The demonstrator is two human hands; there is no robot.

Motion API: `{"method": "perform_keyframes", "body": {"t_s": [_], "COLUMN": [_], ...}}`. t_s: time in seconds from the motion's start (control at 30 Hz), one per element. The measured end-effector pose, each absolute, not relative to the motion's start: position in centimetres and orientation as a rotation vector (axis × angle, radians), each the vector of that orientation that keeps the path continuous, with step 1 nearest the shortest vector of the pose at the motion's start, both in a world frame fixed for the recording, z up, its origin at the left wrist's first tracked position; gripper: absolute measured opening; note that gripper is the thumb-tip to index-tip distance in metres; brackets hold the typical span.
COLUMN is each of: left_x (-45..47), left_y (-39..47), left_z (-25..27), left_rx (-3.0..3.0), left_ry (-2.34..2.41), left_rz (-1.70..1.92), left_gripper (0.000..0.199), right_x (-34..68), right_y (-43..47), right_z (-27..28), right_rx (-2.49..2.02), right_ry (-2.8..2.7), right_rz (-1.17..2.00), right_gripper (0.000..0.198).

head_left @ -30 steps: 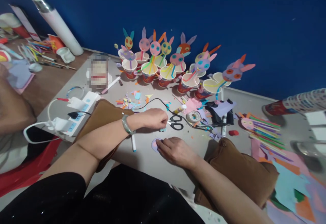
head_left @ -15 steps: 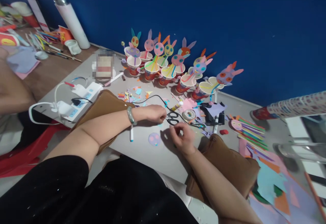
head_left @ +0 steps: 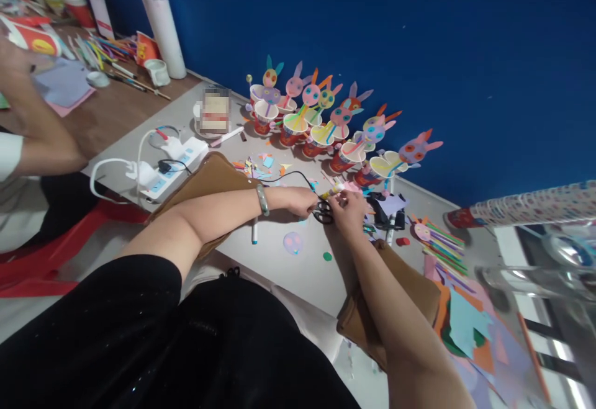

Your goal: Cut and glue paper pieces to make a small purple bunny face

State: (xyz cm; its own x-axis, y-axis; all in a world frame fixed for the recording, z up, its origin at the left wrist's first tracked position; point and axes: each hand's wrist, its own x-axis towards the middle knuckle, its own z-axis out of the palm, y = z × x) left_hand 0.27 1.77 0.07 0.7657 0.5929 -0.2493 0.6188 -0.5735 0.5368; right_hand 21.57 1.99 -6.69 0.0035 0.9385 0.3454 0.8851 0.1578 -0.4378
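Note:
My left hand [head_left: 302, 201], a bracelet at its wrist, is closed at the tip end of the black-handled scissors [head_left: 323, 213]; what its fingers hold, if anything, is hidden. Just right of the handles, my right hand [head_left: 350, 211] has its fingers bent and pinched over the clutter, covering the spot below. Nearer to me on the table lies a purple paper disc [head_left: 293, 243] with pink round spots. A small green paper disc [head_left: 327, 256] rests to its right. Beside my left forearm is a white marker [head_left: 254, 231] with a blue tip.
Paper cups [head_left: 347, 156] with paper rabbit heads on sticks line the blue wall. A power strip [head_left: 176, 170] stands left, stacked cups [head_left: 535, 204] and coloured paper [head_left: 465, 322] right. Brown cushions [head_left: 410, 278] lie under both forearms. Another person's arm [head_left: 46, 117] is at far left.
My right hand has moved forward, up to the scissors and the clutter behind them. The green disc now shows on the table. My left hand stays closed near the scissors; the view has shifted.

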Motion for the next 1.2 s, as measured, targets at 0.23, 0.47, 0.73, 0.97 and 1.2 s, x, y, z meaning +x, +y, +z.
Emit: {"method": "perform_keyframes", "body": {"t_s": [0.23, 0.47, 0.73, 0.97, 1.2], "left_x": [0.5, 0.4, 0.1, 0.1, 0.5], "left_y": [1.8, 1.6, 1.4, 1.4, 1.8], "left_z": [-0.5, -0.3, -0.1, -0.5, -1.1], "left_rx": [2.312, 2.316, 2.343, 2.34, 2.337], "left_ry": [0.904, 0.901, 0.855, 0.842, 0.842], "left_rz": [-0.058, -0.079, -0.062, -0.039, 0.001], "left_gripper": [0.018, 0.026, 0.026, 0.025, 0.021], "right_x": [22.8, 21.5, 18.7, 19.4, 21.2], "right_y": [1.2, 3.1, 6.2, 6.0, 1.7], "right_z": [-5.9, -7.0, -7.1, -5.1, -2.2], "right_rx": [-1.704, -1.551, -1.419, -1.357, -1.366], "right_ry": [-1.955, -2.227, -2.364, -2.364, -1.63], "right_rz": [0.087, 0.112, 0.111, 0.134, 0.47], "right_gripper": [0.028, 0.05, 0.037, 0.024, 0.031]}}
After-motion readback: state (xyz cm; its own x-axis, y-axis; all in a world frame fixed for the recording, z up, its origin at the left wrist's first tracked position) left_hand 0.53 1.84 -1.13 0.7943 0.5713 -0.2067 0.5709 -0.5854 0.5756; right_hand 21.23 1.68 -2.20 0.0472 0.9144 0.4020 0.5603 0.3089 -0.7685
